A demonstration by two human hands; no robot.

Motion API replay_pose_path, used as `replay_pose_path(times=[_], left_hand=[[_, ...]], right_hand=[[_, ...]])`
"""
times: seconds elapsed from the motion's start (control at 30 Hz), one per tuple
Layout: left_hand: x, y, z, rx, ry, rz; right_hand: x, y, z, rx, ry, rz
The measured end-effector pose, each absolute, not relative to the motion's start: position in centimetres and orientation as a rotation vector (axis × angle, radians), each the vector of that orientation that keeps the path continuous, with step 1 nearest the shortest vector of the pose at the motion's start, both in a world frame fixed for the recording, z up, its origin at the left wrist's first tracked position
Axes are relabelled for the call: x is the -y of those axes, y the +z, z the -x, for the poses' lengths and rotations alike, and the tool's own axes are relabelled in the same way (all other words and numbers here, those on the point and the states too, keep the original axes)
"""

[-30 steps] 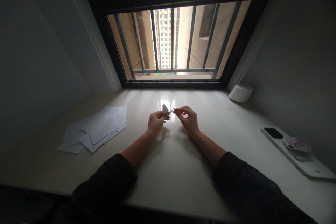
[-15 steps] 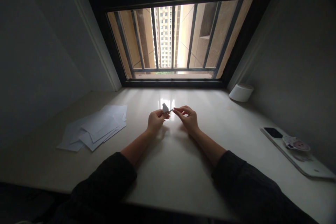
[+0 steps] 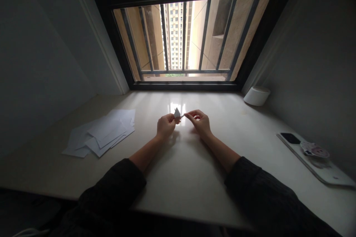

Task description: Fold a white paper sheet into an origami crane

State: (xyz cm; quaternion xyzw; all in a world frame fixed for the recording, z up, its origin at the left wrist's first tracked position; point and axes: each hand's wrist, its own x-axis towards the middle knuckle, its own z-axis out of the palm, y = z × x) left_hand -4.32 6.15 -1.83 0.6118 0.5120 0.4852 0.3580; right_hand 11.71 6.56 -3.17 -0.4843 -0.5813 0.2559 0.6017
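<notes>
A small piece of folded paper with a pointed top is held above the middle of the white surface. My left hand is closed on its body from the left, thumb and fingers pinching it. From the right, my right hand pinches a thin strip or tip that sticks out of the folded paper. The fingers hide the lower part of the paper, so its full shape cannot be made out.
To the left lies a loose pile of white paper sheets. A white cylindrical object stands at the back right by the wall. On the right rests a phone with a cartoon grip on it. A barred window is behind.
The folded paper has turned slightly in my left hand, so its top shows as a single broader point. My right hand keeps its pinch. The whole view has shifted a little.
</notes>
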Motion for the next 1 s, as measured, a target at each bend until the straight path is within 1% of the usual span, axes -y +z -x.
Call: replay_pose_path(times=[0.23, 0.63, 1.0], left_hand=[[-6.1, -2.0, 4.3, -1.319, 1.252, -1.656], [-6.1, -1.8, 4.3, -1.345, 1.252, -1.642], [-6.3, -2.0, 4.4, -1.315, 1.261, -1.659]], right_hand=[[-6.5, -3.1, -11.7, 1.389, 0.559, 1.135], [-7.1, -4.0, -11.5, 1.299, 0.814, 1.08], [-7.2, -4.1, -11.8, 1.293, 0.889, 1.053]])
